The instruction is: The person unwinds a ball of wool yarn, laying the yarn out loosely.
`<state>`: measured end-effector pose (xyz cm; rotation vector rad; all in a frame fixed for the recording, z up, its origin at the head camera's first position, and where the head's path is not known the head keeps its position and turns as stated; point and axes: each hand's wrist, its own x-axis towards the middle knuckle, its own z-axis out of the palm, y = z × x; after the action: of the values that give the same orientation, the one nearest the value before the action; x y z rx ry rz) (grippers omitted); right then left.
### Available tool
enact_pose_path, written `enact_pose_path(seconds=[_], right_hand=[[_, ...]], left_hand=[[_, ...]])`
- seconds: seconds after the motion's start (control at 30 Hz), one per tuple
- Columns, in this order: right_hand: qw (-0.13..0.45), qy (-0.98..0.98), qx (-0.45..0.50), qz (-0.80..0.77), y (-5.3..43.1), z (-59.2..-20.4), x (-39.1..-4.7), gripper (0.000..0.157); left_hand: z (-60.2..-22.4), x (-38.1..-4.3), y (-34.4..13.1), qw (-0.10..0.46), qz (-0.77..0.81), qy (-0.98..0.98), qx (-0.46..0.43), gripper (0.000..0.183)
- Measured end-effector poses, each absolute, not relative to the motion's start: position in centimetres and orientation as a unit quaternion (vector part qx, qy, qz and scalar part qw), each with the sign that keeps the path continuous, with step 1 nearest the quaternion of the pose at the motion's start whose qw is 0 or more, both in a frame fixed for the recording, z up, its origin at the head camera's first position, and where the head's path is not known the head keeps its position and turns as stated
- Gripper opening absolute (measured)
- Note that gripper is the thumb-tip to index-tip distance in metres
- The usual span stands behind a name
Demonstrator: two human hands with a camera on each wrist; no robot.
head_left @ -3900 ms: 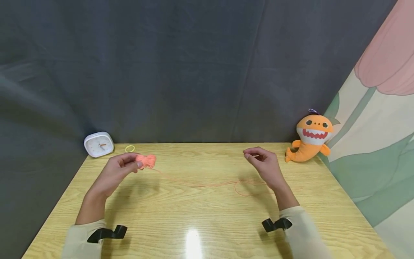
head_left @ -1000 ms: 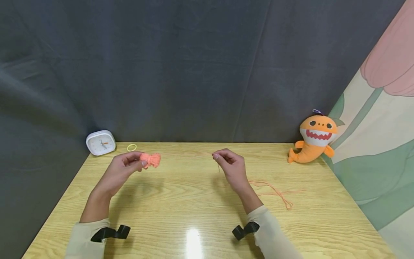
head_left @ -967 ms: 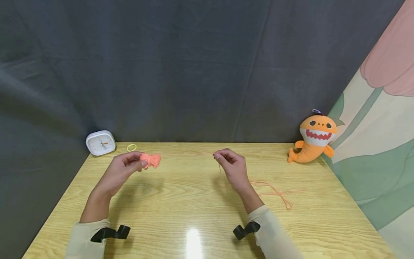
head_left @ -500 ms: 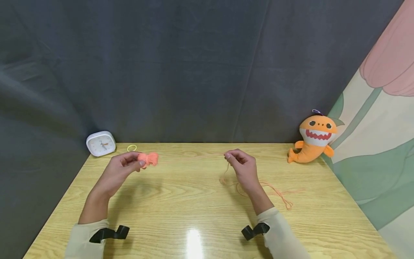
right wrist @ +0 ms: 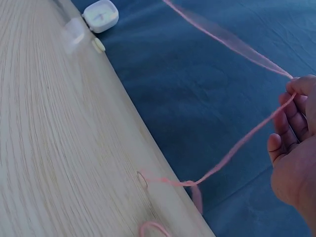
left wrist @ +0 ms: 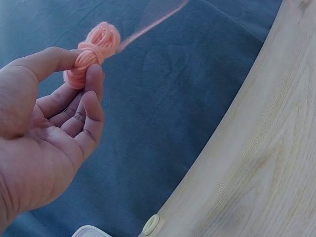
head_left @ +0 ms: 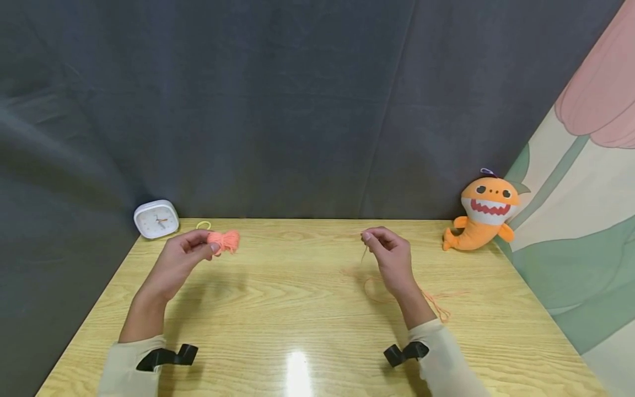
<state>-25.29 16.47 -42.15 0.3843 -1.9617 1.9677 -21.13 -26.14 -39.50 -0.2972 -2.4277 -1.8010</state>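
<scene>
My left hand (head_left: pixel 173 264) pinches a small bundle of coral yarn (head_left: pixel 228 241) by its wound middle, raised over the left side of the table. In the left wrist view, a strand (left wrist: pixel 155 23) runs off the bundle (left wrist: pixel 101 42) toward the upper right. On the right, my right hand (head_left: pixel 392 259) pinches that yarn between thumb and fingertips. The right wrist view shows the strand (right wrist: pixel 227 43) stretching away from the fingertips, and a loose tail (right wrist: pixel 237 145) hanging down toward the table. More loose yarn (head_left: pixel 439 309) lies looped on the wood by the right forearm.
A white clock (head_left: pixel 156 219) stands at the back left corner of the wooden table (head_left: pixel 278 331), with a yellow ring (head_left: pixel 203 225) beside it. An orange shark plush (head_left: pixel 483 212) sits at the back right. Dark cloth (head_left: pixel 278 110) hangs behind the table.
Over the last second my right hand has moved rightward, away from the bundle, with the yarn. The left hand shifted slightly left. Since the earliest frame, loose yarn has gathered on the right.
</scene>
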Motion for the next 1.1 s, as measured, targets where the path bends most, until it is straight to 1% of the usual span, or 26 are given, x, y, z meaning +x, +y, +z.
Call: enact_pose_path(seconds=[0.23, 0.57, 0.83, 1.1], right_hand=[[0.176, -0.698, 0.111, 0.685, 17.9, -41.8, -25.1, 0.024], [0.196, -0.682, 0.102, 0.698, 20.1, -41.0, -24.8, 0.028], [0.204, -0.66, 0.092, 0.717, 21.7, -40.7, -24.9, 0.018], [0.214, -0.655, 0.049, 0.723, 23.6, -41.0, -24.9, 0.018]], left_hand=[[-39.5, -21.0, -26.4, 0.064, -0.598, -0.793, -0.094, 0.02], [-39.4, -21.0, -26.5, 0.066, -0.604, -0.788, -0.1, 0.019], [-39.4, -20.9, -26.7, 0.064, -0.607, -0.786, -0.097, 0.017], [-39.3, -20.9, -26.7, 0.068, -0.604, -0.788, -0.097, 0.018]])
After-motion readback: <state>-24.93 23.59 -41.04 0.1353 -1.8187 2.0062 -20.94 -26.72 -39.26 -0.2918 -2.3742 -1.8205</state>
